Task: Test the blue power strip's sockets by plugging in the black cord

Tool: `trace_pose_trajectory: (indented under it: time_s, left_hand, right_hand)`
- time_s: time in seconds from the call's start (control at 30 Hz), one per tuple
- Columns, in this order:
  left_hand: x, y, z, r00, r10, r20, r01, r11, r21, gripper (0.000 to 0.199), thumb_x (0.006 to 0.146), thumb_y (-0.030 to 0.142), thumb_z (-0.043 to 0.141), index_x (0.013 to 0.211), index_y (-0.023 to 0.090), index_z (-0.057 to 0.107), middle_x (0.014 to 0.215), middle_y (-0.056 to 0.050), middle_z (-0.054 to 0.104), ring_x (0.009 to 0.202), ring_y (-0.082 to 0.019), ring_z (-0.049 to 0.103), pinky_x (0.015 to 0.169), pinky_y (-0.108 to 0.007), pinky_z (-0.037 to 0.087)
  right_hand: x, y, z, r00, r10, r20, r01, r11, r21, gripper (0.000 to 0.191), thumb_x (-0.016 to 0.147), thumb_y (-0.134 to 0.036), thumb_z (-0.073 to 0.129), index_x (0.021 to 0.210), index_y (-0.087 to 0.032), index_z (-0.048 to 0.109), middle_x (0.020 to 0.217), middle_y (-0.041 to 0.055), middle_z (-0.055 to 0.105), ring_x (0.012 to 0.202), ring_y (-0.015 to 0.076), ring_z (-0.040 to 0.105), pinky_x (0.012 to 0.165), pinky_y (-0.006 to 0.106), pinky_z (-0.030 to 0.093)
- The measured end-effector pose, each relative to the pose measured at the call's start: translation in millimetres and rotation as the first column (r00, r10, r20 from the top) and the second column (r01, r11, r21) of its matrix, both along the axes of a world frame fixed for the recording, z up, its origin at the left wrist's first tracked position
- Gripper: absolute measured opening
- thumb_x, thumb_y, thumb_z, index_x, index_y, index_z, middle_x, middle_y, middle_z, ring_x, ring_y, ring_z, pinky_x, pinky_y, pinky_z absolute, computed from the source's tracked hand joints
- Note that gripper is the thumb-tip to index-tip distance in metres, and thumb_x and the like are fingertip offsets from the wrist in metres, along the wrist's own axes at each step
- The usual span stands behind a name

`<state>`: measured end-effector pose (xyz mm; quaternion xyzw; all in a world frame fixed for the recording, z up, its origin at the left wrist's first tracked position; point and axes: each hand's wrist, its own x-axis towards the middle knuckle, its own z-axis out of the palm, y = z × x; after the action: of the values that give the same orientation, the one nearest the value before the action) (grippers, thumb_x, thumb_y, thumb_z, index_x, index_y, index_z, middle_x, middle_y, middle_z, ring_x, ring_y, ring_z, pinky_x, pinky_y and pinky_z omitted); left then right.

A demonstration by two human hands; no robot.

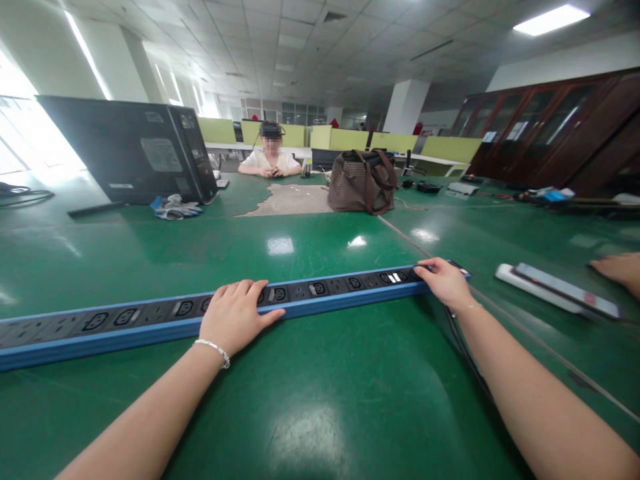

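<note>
A long blue power strip (305, 308) with a row of black sockets lies across the green table, running out of view at the left edge. My left hand (234, 313) is clasped over its middle, fingers across the top and thumb along the near side. At the strip's right end, my right hand (445, 283) has thumb and fingers pinched together on a small dark part at the socket face. What exactly they hold is hidden. A black cable (467, 357) runs from beneath this hand toward me, partly behind my forearm.
Right of the strip lie a white bar-shaped object (535, 290) and a phone (570, 290), near another person's hand (617, 270). Farther back stand a black computer case (125, 150), gloves (176, 207) and a brown bag (357, 183). A person (271, 160) sits across the table.
</note>
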<state>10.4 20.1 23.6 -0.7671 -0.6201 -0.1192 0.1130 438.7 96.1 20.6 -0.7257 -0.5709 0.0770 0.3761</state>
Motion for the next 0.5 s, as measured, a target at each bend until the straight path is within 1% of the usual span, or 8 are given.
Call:
trace_pose_trajectory:
  time_s: [0.3, 0.43, 0.5]
  left_hand:
    - [0, 0, -0.5, 1.000, 0.009, 0.008, -0.009, 1.000, -0.008, 0.064, 0.077, 0.067, 0.040, 0.121, 0.022, 0.052, 0.111, -0.010, 0.062, 0.108, -0.028, 0.053, 0.092, -0.041, 0.035]
    - [-1, 1, -0.6, 1.000, 0.006, 0.024, -0.006, 1.000, -0.006, 0.066, 0.077, 0.067, 0.040, 0.122, 0.021, 0.052, 0.111, -0.011, 0.062, 0.107, -0.029, 0.053, 0.092, -0.042, 0.036]
    - [0, 1, -0.5, 1.000, 0.007, 0.019, -0.007, 1.000, -0.007, 0.066, 0.077, 0.067, 0.039, 0.122, 0.021, 0.053, 0.111, -0.010, 0.062, 0.107, -0.029, 0.053, 0.092, -0.042, 0.036]
  right_hand:
    - [3, 1, -4.4, 0.998, 0.034, -0.046, -0.034, 0.999, 0.004, 0.033, 0.070, -0.039, 0.058, 0.091, -0.015, 0.064, 0.079, 0.0060, 0.067, 0.068, 0.0172, 0.059, 0.069, 0.031, 0.045]
    - [1, 1, 0.8, 0.998, 0.042, -0.056, -0.043, 0.999, -0.008, 0.027, 0.068, -0.035, 0.061, 0.087, -0.016, 0.064, 0.073, 0.0033, 0.065, 0.064, 0.0153, 0.057, 0.066, 0.029, 0.045]
    - [3, 0, 5.9, 0.992, 0.050, -0.116, -0.046, 0.998, 0.033, 0.025, 0.065, -0.034, 0.065, 0.083, -0.017, 0.064, 0.068, 0.0012, 0.063, 0.061, 0.0139, 0.056, 0.063, 0.029, 0.046]
